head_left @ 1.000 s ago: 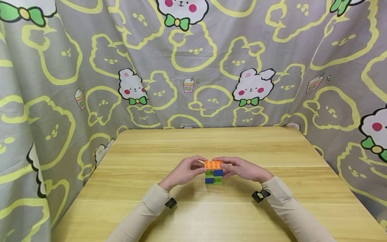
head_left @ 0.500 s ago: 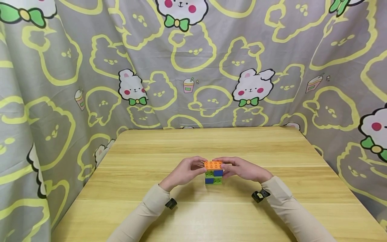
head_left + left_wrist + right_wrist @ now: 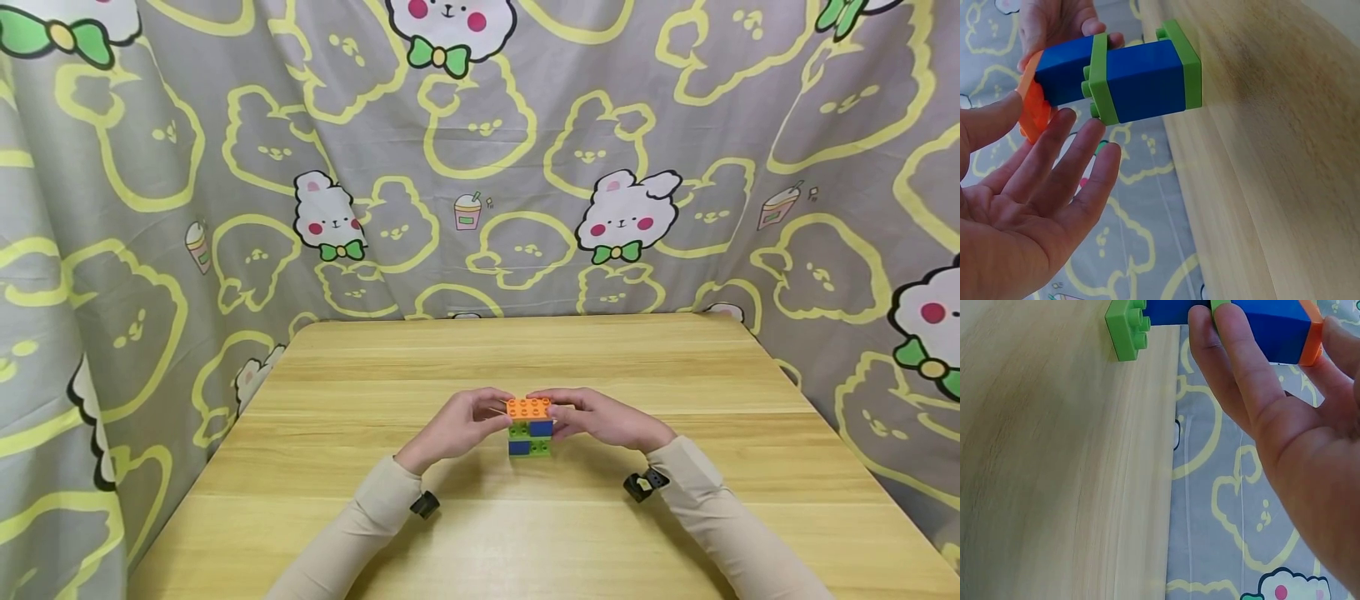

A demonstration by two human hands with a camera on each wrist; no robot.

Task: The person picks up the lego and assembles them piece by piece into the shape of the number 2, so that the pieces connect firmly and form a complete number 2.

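A toy brick stack stands upright on the table, with my hands on either side. Its bottom is a green studded brick (image 3: 540, 448) bearing a blue block (image 3: 1145, 81) at its left end. Above lies a second green brick (image 3: 1101, 79), with another blue block (image 3: 541, 428) at its right end. A flat orange brick (image 3: 529, 408) tops the stack. My left hand (image 3: 459, 427) pinches the orange brick's left end between thumb and forefinger, its other fingers spread. My right hand (image 3: 615, 421) pinches the right end, two fingers beside the upper green brick.
The wooden table (image 3: 360, 358) carries the stack near its middle. Behind and beside it hangs a grey curtain (image 3: 525, 275) with yellow outlines and white cartoon animals. A black wrist device (image 3: 425, 504) sits below the left sleeve, another black device (image 3: 647, 484) below the right.
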